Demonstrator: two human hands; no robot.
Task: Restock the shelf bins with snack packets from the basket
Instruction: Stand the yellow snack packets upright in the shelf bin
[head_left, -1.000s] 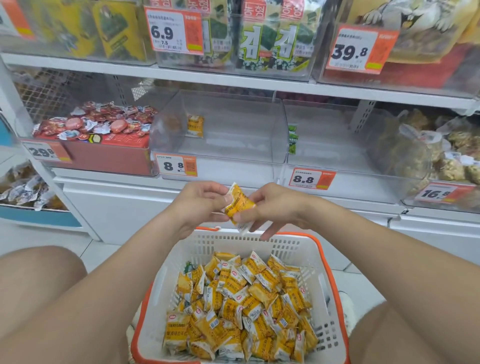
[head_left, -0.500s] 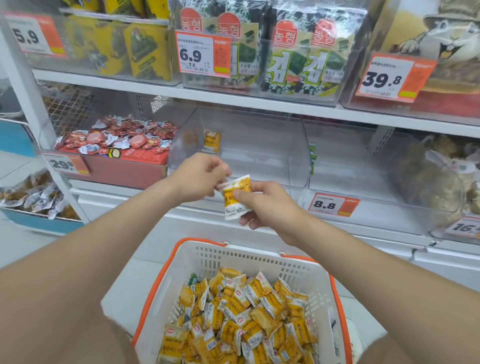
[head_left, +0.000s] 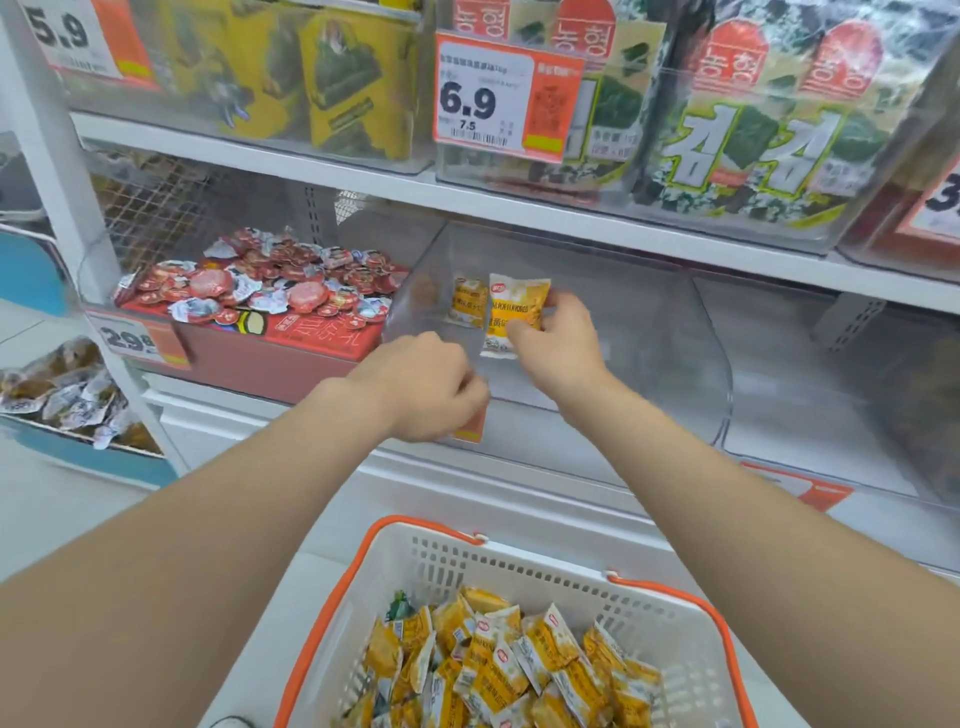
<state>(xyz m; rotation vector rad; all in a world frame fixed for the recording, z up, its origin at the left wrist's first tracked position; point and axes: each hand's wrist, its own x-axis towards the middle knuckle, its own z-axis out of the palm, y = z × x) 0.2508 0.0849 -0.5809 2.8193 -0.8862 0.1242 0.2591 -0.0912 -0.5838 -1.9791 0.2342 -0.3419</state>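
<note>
Basket (head_left: 519, 571): below both hands, heaped with yellow packets (head_left: 493, 665).
Left hand (head_left: 431, 387): has let go of the packet it shared half a second ago; now at the bin's front edge with its fingers curled under, and whether they hold anything cannot be told.
Right hand (head_left: 558, 338): ahead of the left and apart from it, pinching the snack packet (head_left: 514, 317) alone.
Clear bin (head_left: 649, 322): the packet has moved from over the basket to inside it.
Lone packet (head_left: 467, 301): just beyond the held one, at the back.
Meaning: the handover looks done and release seems next; most of the restocking remains.
</note>
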